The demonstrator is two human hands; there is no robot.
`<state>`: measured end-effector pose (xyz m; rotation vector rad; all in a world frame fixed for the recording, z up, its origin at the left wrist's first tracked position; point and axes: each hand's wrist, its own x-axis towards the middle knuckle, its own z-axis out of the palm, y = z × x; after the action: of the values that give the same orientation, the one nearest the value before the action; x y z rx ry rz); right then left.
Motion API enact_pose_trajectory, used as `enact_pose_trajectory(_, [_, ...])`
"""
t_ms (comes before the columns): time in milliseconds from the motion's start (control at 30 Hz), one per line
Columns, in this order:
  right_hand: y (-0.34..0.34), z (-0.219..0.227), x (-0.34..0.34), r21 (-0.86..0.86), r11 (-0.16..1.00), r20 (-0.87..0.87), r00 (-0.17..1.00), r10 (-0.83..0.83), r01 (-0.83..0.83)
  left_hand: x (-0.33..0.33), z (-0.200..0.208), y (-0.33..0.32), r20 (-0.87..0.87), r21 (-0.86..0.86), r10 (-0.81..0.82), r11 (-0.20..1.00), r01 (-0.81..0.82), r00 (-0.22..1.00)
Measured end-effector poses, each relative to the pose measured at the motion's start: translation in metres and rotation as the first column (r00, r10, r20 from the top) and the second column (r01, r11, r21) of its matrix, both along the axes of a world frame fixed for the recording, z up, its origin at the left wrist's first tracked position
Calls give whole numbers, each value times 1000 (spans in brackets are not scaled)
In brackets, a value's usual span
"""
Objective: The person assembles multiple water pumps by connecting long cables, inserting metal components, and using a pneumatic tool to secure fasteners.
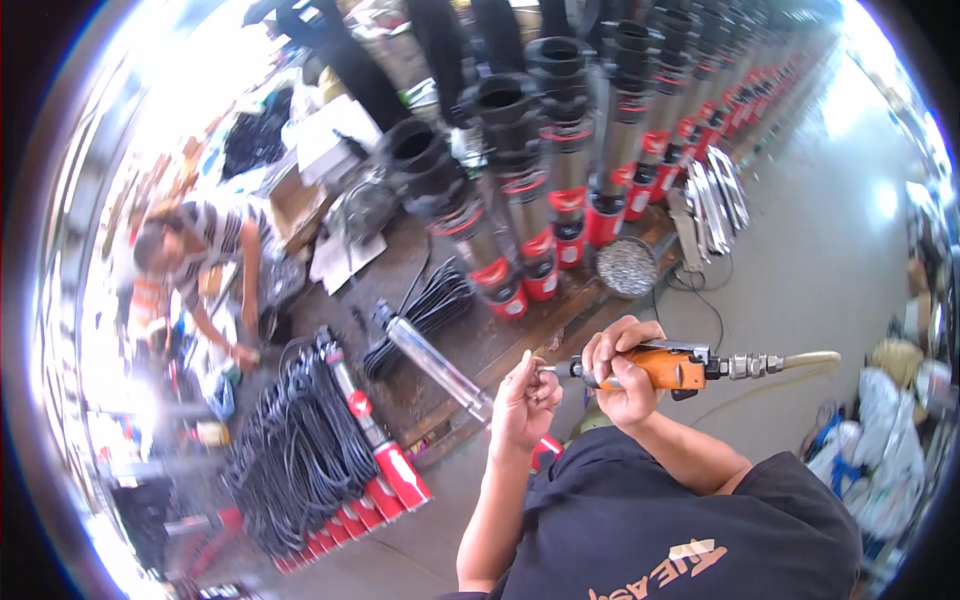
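Note:
My right hand [622,372] is wrapped round an orange air screwdriver [675,370], held level with its tip toward the left. A pale air hose [815,358] runs from the metal fittings at its back end. Close to that tip, my left hand [527,402] is closed in a pinch; what sits between the fingers is too small to make out. Just left of it, a clear-and-silver tube [440,368] with a dark end lies aslant on the dark work table [330,300]. Beyond my hands stands a round bowl [627,268] full of small metal parts.
Rows of upright silver-and-black cylinders [565,150] with red bases fill the far side. Coiled black cables [300,455] lie over red-ended tubes [400,478] at left. Metal strips [715,205] lean near the bowl. Another person [215,250] works at far left. Plastic bags [885,430] lie at right.

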<state>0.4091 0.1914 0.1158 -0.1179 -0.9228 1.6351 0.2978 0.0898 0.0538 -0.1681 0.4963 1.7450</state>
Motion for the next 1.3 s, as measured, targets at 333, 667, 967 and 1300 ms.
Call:
enact_pose_trajectory(333, [-50, -19, -34, 38, 962, 61, 961, 268, -271, 10, -28, -80, 128, 73, 235, 967, -245, 964])
enact_pose_trajectory(667, [-87, -88, -73, 367, 760, 523, 794, 309, -537, -11, -104, -104, 187, -353, 510, 832, -427, 839])
enact_pose_trajectory(967, [-95, -135, -122, 211, 751, 575, 701, 423, -626, -49, -123, -125, 284, -333, 426, 884, -329, 859])
enact_pose_trajectory(1300, [-87, -144, -132, 43, 763, 567, 645, 513, -645, -47, -146, -128, -760, -649, -363, 484, -588, 540])
